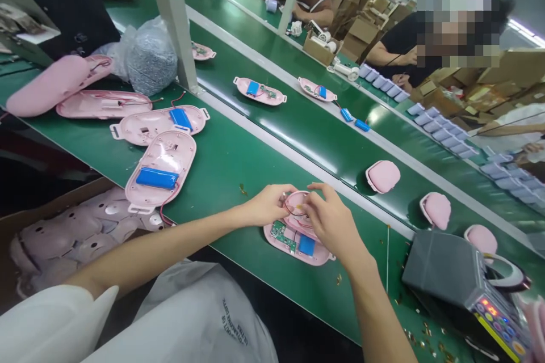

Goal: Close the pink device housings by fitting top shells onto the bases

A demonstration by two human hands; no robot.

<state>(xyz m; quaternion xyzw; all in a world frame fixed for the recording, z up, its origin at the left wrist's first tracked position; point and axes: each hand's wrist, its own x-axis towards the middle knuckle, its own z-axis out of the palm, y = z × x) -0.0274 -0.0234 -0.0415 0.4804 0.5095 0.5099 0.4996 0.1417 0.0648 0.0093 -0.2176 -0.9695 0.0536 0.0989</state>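
A pink shell half (298, 207) with thin wires is held between my two hands, tilted over a second pink shell (321, 258). The lower shell lies on the green bench and carries a green circuit board (283, 236) and a blue battery (306, 245). My left hand (272, 203) grips the left edge of the upper shell, its fingers closed near a wire end. My right hand (327, 215) is bent over the shell's right side, fingers closed on it; the fingertips partly hide the contact.
Pink shells with blue batteries (157, 177) lie at the left, above a box of pink parts (80, 232). A dark tape machine (451, 278) stands at the right. Beyond a rail, a conveyor (289, 125) bears more shells. People work across it.
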